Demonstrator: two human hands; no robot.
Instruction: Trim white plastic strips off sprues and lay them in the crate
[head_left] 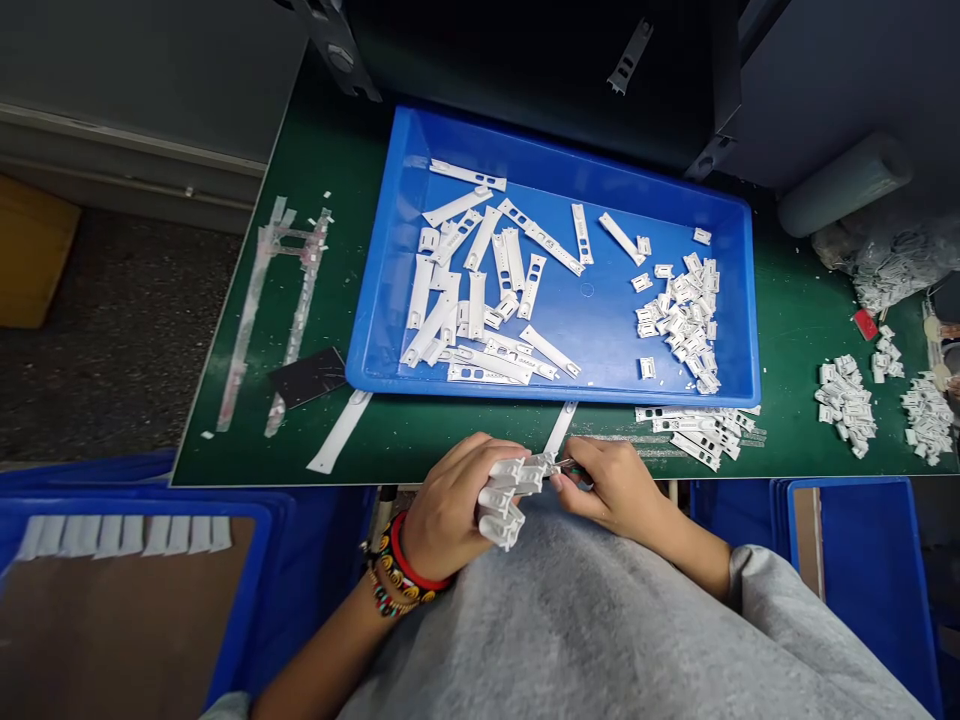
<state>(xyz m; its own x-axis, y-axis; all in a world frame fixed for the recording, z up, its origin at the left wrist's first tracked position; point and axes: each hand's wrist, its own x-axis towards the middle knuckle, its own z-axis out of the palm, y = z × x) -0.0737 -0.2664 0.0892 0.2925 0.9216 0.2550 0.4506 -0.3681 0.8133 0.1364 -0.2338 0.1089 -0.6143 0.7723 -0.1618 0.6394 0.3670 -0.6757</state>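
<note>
Plastic parts (504,503), white and moulded, sit bunched in the clenched left hand (448,497) at the tabletop (787,450) edge, below the blue tray (555,395); the right hand (611,487) pinches what looks like a small metal tool (571,466) against them.

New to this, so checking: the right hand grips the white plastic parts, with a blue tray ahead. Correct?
No: the left hand grips the white plastic parts, not the right hand, as the head view shows. The blue tray ahead stands as you said.
</note>
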